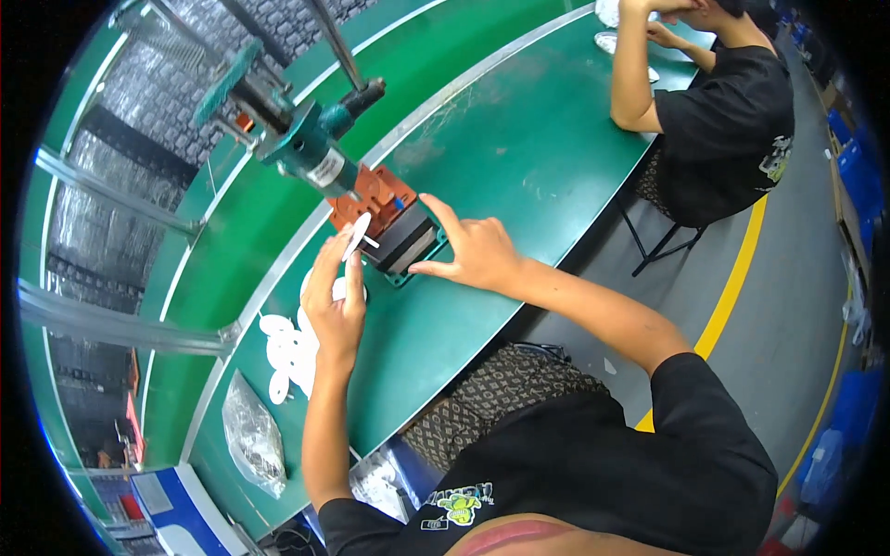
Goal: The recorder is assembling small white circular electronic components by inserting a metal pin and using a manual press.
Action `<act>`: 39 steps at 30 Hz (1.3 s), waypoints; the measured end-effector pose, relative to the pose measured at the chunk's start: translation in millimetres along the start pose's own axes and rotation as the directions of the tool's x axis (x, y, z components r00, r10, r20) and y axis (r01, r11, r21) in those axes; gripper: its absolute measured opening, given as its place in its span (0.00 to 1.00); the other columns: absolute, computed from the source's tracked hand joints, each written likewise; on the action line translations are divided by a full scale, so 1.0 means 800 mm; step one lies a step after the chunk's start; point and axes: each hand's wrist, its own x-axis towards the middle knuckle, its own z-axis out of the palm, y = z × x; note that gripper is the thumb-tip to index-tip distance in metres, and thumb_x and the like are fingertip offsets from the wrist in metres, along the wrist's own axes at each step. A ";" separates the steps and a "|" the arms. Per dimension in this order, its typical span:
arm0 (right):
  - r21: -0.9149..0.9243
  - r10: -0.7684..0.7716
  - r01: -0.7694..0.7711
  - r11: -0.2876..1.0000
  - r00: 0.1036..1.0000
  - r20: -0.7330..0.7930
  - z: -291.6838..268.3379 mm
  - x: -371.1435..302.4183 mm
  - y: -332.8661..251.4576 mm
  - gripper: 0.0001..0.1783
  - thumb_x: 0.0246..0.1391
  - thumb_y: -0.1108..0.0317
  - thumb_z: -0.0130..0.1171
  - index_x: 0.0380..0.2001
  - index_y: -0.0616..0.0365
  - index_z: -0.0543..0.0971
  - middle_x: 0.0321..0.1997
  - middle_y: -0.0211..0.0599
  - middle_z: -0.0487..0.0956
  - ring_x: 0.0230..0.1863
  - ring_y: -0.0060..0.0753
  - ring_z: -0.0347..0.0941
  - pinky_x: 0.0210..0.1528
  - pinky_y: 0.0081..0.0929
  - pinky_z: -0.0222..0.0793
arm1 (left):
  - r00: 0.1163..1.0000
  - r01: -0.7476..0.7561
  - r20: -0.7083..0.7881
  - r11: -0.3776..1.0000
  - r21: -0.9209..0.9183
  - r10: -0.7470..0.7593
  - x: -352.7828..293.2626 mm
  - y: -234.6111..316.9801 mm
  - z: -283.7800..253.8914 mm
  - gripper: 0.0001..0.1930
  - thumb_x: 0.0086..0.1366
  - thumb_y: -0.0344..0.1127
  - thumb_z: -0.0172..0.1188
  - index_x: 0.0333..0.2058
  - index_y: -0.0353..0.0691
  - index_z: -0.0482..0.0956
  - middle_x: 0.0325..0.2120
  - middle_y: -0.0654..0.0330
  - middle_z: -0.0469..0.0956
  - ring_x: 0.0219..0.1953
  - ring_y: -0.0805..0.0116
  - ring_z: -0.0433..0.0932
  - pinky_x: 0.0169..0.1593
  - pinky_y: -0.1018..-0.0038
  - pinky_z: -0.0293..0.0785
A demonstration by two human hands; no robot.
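A white round disc with a short stem (358,235) is pinched between the fingers of my left hand (336,310). My left hand holds it at the near left edge of an orange-brown fixture (371,193) on a bench press (311,153). My right hand (482,250) is open, thumb and index finger spread along the right side of the dark block (403,241) under the fixture. Whether those fingertips touch the block, I cannot tell. A small blue piece shows on the fixture. Left of my left forearm lie several white disc parts (289,352), partly hidden by it.
A clear plastic bag (252,435) lies on the green table (501,167) at the near left. Beyond the table's left edge run metal rails (120,320). Another person in black (718,130) sits at the far right end, with white parts before them.
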 end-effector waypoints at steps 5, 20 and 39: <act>0.148 -0.243 0.259 0.954 0.963 -0.119 -0.007 -0.006 -0.025 0.49 0.32 0.48 0.76 0.55 0.65 0.70 0.23 0.36 0.78 0.21 0.31 0.76 0.22 0.27 0.69 | 0.746 0.651 0.231 0.613 -0.447 -0.624 -0.061 0.030 0.015 0.13 0.67 0.35 0.56 0.41 0.28 0.81 0.35 0.58 0.81 0.38 0.76 0.75 0.42 0.78 0.72; -0.435 0.219 -0.169 0.884 0.974 0.065 -0.007 0.111 0.110 0.37 0.42 0.43 0.60 0.48 0.62 0.76 0.39 0.52 0.80 0.38 0.52 0.79 0.38 0.42 0.74 | 0.930 0.031 0.328 0.927 0.374 -0.163 -0.057 -0.044 -0.046 0.18 0.54 0.38 0.65 0.45 0.42 0.79 0.56 0.47 0.67 0.61 0.46 0.62 0.65 0.56 0.57; 0.320 0.516 -0.498 0.806 0.856 0.034 -0.009 0.060 0.112 0.14 0.62 0.66 0.48 0.45 0.63 0.74 0.33 0.37 0.76 0.25 0.29 0.69 0.28 0.26 0.66 | 0.979 -0.064 0.173 0.973 -0.221 0.104 -0.071 -0.005 0.002 0.15 0.52 0.39 0.68 0.37 0.40 0.79 0.39 0.56 0.77 0.43 0.56 0.76 0.46 0.64 0.74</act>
